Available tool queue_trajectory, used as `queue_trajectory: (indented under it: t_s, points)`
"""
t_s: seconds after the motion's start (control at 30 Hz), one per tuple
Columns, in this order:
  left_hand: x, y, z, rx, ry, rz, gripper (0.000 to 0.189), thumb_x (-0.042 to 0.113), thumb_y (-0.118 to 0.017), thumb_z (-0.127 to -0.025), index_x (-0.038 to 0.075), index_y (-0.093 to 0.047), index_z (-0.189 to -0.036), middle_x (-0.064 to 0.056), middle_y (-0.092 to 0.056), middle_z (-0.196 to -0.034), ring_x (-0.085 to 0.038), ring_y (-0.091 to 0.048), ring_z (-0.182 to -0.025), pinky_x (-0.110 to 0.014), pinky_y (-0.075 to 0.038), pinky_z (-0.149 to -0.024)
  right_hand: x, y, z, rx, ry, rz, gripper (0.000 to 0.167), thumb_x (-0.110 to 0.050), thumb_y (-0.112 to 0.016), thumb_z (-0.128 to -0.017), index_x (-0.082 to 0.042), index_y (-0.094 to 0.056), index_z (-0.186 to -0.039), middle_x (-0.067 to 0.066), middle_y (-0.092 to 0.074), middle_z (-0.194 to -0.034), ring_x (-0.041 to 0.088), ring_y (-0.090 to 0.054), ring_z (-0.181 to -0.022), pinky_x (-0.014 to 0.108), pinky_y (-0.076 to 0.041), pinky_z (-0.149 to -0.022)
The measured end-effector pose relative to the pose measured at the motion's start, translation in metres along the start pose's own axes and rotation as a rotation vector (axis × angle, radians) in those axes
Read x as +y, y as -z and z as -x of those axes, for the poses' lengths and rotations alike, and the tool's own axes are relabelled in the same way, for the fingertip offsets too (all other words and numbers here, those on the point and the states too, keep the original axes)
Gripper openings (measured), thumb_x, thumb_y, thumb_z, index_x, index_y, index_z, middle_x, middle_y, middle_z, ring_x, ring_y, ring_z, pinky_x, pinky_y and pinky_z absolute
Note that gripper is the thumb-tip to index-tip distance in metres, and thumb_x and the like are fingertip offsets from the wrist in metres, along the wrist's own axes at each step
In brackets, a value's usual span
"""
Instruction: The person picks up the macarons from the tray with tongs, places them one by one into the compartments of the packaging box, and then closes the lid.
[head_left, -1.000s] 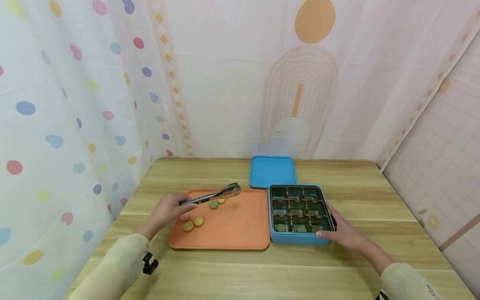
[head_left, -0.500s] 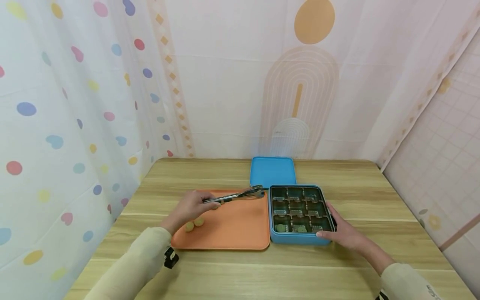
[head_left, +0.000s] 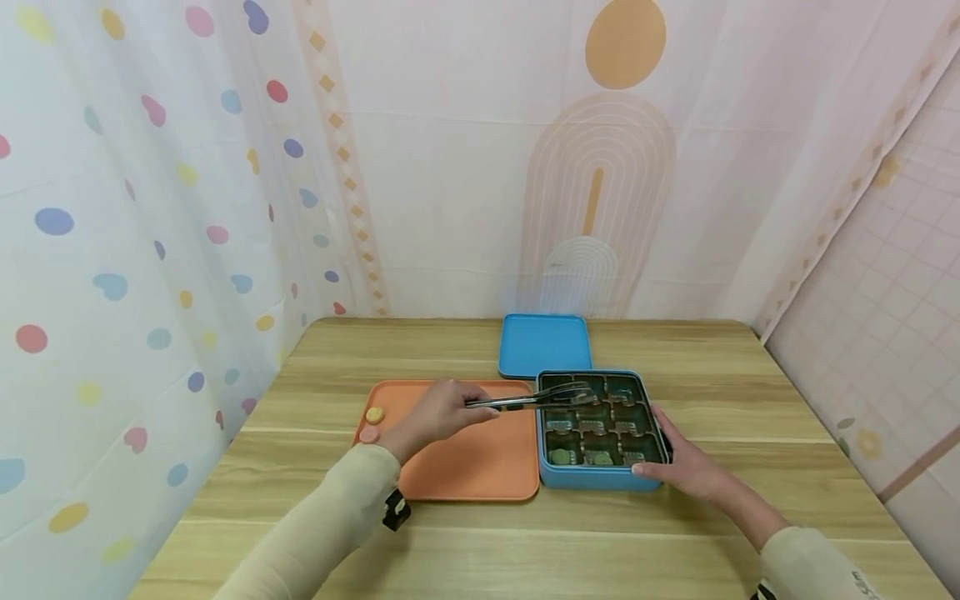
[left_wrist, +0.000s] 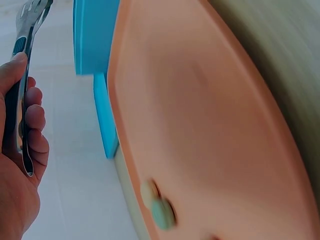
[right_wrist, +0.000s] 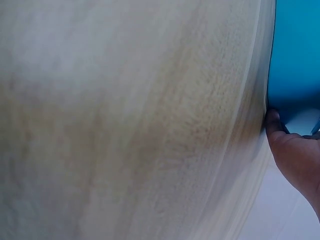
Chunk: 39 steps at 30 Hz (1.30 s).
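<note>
My left hand grips metal tongs with dark handles; their tips hang over the upper left compartments of a blue box. Whether anything sits between the tips I cannot tell. Inside the box is a dark insert divided into several compartments. Green macarons lie in the front left and front middle ones. With thumb at the front corner and fingers along the right side, my right hand holds the box. In the left wrist view, a green macaron and a pale yellow macaron touch on the tray.
An orange tray lies directly left of the box. A yellow macaron and a pink macaron show at its left edge; my left arm covers part of it. Behind the box lies a blue lid. A patterned curtain hangs behind the table.
My left hand has carried the tongs rightward from over the tray to over the box. My right hand and the box have stayed in place.
</note>
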<state>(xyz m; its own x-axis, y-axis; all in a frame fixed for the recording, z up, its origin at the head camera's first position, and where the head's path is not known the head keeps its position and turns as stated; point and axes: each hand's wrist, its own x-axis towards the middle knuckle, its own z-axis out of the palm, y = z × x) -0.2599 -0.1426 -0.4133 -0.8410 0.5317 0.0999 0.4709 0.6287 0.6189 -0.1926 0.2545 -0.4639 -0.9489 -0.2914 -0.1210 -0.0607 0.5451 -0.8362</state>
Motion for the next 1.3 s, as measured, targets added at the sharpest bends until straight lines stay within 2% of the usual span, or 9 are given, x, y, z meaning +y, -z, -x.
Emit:
queue_trajectory:
  t_s: [0.27,0.4,0.5,0.7,0.83,0.9,1.07,1.2,1.3]
  points:
    - [0.022,-0.021,-0.018,-0.054,-0.096,-0.026,0.023,0.035,-0.069,-0.094,0.017,-0.071,-0.081,0.009,-0.045,-0.054,-0.008,-0.035,-0.046,-0.025,-0.031,-0.049,0.001,0.000,0.000,0.008,0.013,0.012,0.109,-0.031,-0.076,-0.088,-0.004,0.003,-0.158,0.036,-0.006,-0.157,0.055,-0.013,-0.141,0.069,-0.018,-0.107]
    - [0.030,-0.033,-0.024,-0.061,-0.139,-0.064,0.032,0.036,-0.069,-0.094,0.018,-0.060,-0.069,0.008,-0.038,-0.053,-0.007,-0.032,-0.046,-0.024,-0.029,-0.050,0.002,0.000,0.000,0.007,-0.002,0.015,0.110,-0.033,-0.076,-0.088,-0.004,0.004,-0.158,0.035,-0.003,-0.158,0.055,-0.011,-0.142,0.069,-0.017,-0.108]
    - [0.035,-0.040,-0.028,-0.063,-0.161,-0.086,0.027,0.037,-0.069,-0.094,0.018,-0.067,-0.074,0.009,-0.045,-0.055,-0.006,-0.037,-0.046,-0.023,-0.033,-0.050,0.002,-0.001,0.001,0.006,-0.020,0.015,0.112,-0.035,-0.076,-0.087,-0.005,0.004,-0.158,0.035,-0.004,-0.157,0.056,-0.015,-0.140,0.068,-0.019,-0.107]
    - [0.040,-0.047,-0.033,-0.062,-0.156,-0.110,0.024,0.036,-0.071,-0.092,0.015,-0.078,-0.102,0.009,-0.067,-0.073,-0.003,-0.053,-0.052,-0.021,-0.047,-0.059,0.002,-0.002,0.001,0.000,-0.050,0.032,0.113,-0.038,-0.077,-0.087,-0.007,0.005,-0.159,0.035,-0.002,-0.158,0.058,-0.015,-0.139,0.069,-0.021,-0.106]
    - [0.040,-0.047,-0.032,-0.059,-0.161,-0.089,0.021,0.036,-0.071,-0.093,0.016,-0.077,-0.099,0.009,-0.062,-0.067,-0.004,-0.050,-0.050,-0.021,-0.045,-0.058,0.000,-0.001,0.001,-0.010,-0.067,0.046,0.113,-0.039,-0.076,-0.087,-0.010,0.006,-0.159,0.034,0.000,-0.158,0.058,-0.011,-0.140,0.070,-0.020,-0.106]
    - [0.039,-0.045,-0.031,-0.056,-0.168,-0.073,0.021,0.035,-0.071,-0.093,0.016,-0.075,-0.088,0.009,-0.054,-0.059,-0.005,-0.044,-0.046,-0.021,-0.041,-0.055,-0.001,-0.001,0.001,-0.015,-0.062,0.045,0.112,-0.039,-0.075,-0.088,-0.009,0.006,-0.159,0.033,0.000,-0.159,0.058,-0.010,-0.140,0.070,-0.020,-0.106]
    - [0.034,-0.038,-0.027,-0.049,-0.162,-0.039,0.036,0.036,-0.070,-0.093,0.017,-0.055,-0.068,0.006,-0.037,-0.053,-0.009,-0.031,-0.045,-0.024,-0.030,-0.051,0.000,0.000,0.000,-0.011,-0.017,0.033,0.111,-0.036,-0.075,-0.089,-0.006,0.006,-0.158,0.034,0.000,-0.159,0.056,-0.007,-0.142,0.070,-0.017,-0.107]
    - [0.029,-0.029,-0.021,-0.056,-0.118,-0.011,0.021,0.038,-0.071,-0.093,0.024,-0.066,-0.078,0.008,-0.050,-0.058,-0.007,-0.035,-0.047,-0.024,-0.032,-0.051,0.000,0.001,0.001,-0.011,-0.012,0.011,0.111,-0.033,-0.076,-0.089,-0.007,0.007,-0.159,0.035,-0.001,-0.158,0.056,-0.008,-0.142,0.070,-0.017,-0.107]
    - [0.023,-0.019,-0.015,-0.058,-0.096,0.009,0.013,0.037,-0.070,-0.093,0.026,-0.073,-0.088,0.002,-0.061,-0.064,-0.007,-0.038,-0.047,-0.025,-0.034,-0.051,-0.001,0.001,0.001,-0.016,-0.027,0.004,0.111,-0.033,-0.076,-0.088,-0.008,0.006,-0.159,0.035,-0.003,-0.158,0.056,-0.012,-0.141,0.069,-0.019,-0.106]
